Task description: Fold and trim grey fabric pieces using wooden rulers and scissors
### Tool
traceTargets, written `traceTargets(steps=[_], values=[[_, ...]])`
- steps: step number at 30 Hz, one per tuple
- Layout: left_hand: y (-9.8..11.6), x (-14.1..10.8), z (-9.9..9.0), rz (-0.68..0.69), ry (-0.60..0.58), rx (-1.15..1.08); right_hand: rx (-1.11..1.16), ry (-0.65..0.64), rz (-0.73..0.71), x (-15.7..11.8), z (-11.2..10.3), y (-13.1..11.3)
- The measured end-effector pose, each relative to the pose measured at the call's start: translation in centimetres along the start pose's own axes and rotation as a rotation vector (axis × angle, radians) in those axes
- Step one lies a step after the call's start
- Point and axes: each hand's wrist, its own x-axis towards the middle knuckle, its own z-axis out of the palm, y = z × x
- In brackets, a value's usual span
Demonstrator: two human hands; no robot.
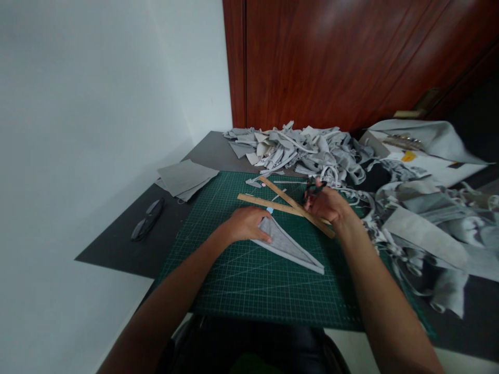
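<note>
A triangular piece of grey fabric (286, 243) with pale edging lies over the green cutting mat (241, 280). My left hand (247, 224) grips its wide end, thumb on top, while the narrow tip points right and toward me. My right hand (324, 202) is closed around black scissors (311, 190) near the mat's far right part; the fingers partly hide them. Two wooden rulers, one lower (268, 203) and one slanting (286, 198), cross just left of my right hand. A small light-blue piece (270, 210) is beside my left fingertips.
Heaped grey fabric scraps (312, 148) line the back, and more scraps (432, 234) cover the right side. Folded glasses (148, 219) and flat grey fabric pieces (187, 178) lie at left. A white box (429, 166) stands at the back right, before a wooden door (331, 62).
</note>
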Motion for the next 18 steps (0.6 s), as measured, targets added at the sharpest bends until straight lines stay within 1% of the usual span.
traceTargets(steps=[1,3,5,7,8,12,14,16,18], values=[[0.2,0.0,0.1,0.008,0.01,0.029,0.156,0.022,-0.005,-0.1,0.4,-0.4],[0.7,-0.1,0.3,0.04,0.045,0.09,0.551,0.06,-0.023,-0.4,1.2,-1.1],[1.1,-0.2,0.5,0.069,0.079,0.141,0.917,0.035,-0.047,-0.8,2.2,-1.9],[1.5,-0.4,0.7,0.071,0.101,0.178,1.098,-0.001,-0.095,-1.2,3.4,-2.7],[1.6,-0.4,0.8,0.062,0.11,0.196,1.132,-0.023,-0.121,-1.4,4.1,-3.1],[2.1,-0.6,1.4,0.04,0.134,0.237,1.128,-0.175,-0.203,-2.3,7.0,-4.3],[2.2,-0.9,1.8,0.032,0.16,0.217,1.132,-0.214,-0.188,-2.9,8.2,-4.7],[2.4,-1.7,2.4,-0.03,0.19,0.204,1.13,-0.249,-0.173,-3.3,9.1,-4.9],[2.7,-3.0,3.1,-0.103,0.239,0.227,1.116,-0.29,-0.16,-3.6,9.8,-5.1]])
